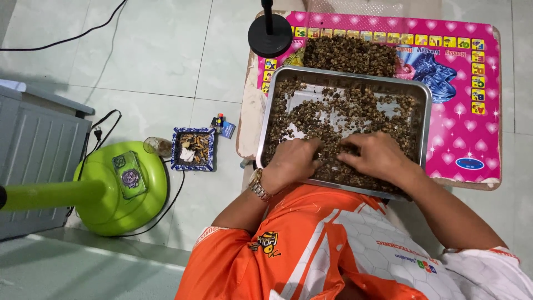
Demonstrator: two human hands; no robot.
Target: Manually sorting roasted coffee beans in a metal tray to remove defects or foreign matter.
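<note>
Resting palms-down among small brown nuts (344, 119) in a metal tray (426, 105) at frame centre — left hand (291, 161), right hand (377, 156), fingers loosely spread, grasp cannot be told, pink mat (466, 133) beneath.

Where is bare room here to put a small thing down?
Bare pink mat lies right of the metal tray. Bare floor tiles lie left of the black round base. The tray is crowded: brown bits, left hand, right hand.
</note>
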